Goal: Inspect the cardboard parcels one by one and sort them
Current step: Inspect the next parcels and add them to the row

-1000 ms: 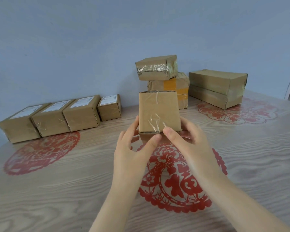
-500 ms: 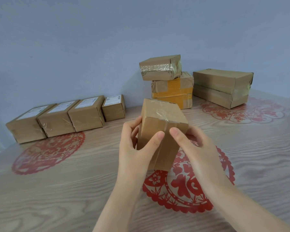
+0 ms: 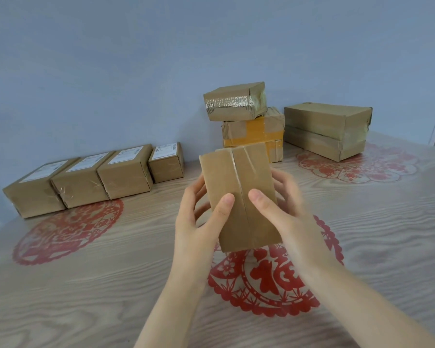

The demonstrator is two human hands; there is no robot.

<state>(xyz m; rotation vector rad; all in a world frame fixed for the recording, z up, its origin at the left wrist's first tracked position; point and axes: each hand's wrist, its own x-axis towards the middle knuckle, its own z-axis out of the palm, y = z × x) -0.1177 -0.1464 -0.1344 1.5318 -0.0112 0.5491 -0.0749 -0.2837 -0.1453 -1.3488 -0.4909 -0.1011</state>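
A plain brown cardboard parcel with a taped seam down its facing side is held upright above the table's middle. My left hand grips its left edge, thumb on the front, fingers behind. My right hand grips its right edge the same way. A row of several labelled parcels lies at the back left. At the back stands a stack of two parcels, the lower one with orange tape. A long parcel lies at the back right.
The wooden table carries red paper-cut decorations, one under my hands, one at the left, one at the back right. A blue-grey wall runs behind the parcels.
Both hands have turned the parcel from end-on to show its long seamed side. It has come nearer to me. The other parcels have not moved.
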